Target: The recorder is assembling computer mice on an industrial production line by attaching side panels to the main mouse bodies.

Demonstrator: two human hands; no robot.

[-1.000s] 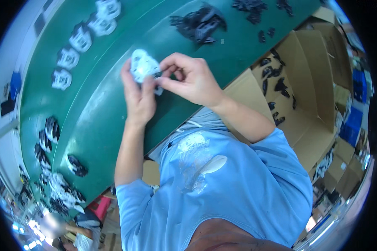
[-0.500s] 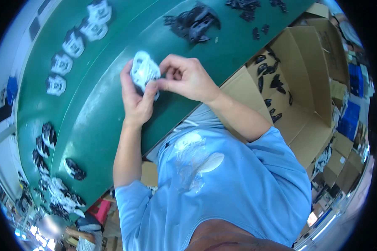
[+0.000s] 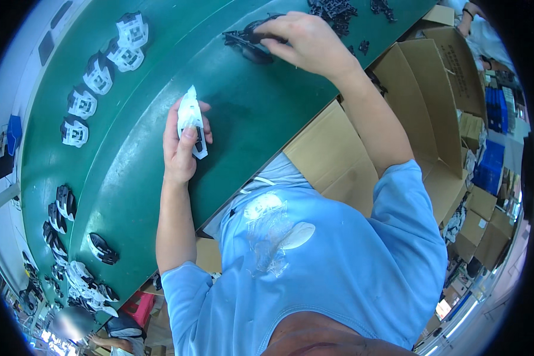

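My left hand (image 3: 181, 145) is closed around a white molded plastic shell (image 3: 190, 113) with a small black inset, held on edge above the green table. The thumb lies across its face, and fingers show behind it. Farther off to the right, my right hand (image 3: 305, 41) reaches over a small heap of curved black plastic parts (image 3: 249, 50). Its thumb and fingers close on one of the black parts, which they partly cover.
White-and-black shells (image 3: 98, 74) lie in a row along the far left of the green table (image 3: 136, 178). Darker assembled pieces (image 3: 102, 248) lie nearer left. Small black parts (image 3: 338, 15) are piled at top right. An open cardboard box (image 3: 421, 95) stands beside the table. Another person (image 3: 121, 332) is at lower left.
My right hand has left the white shell and moved up and right to the black parts. My left hand has turned the shell on edge, shifting slightly left.
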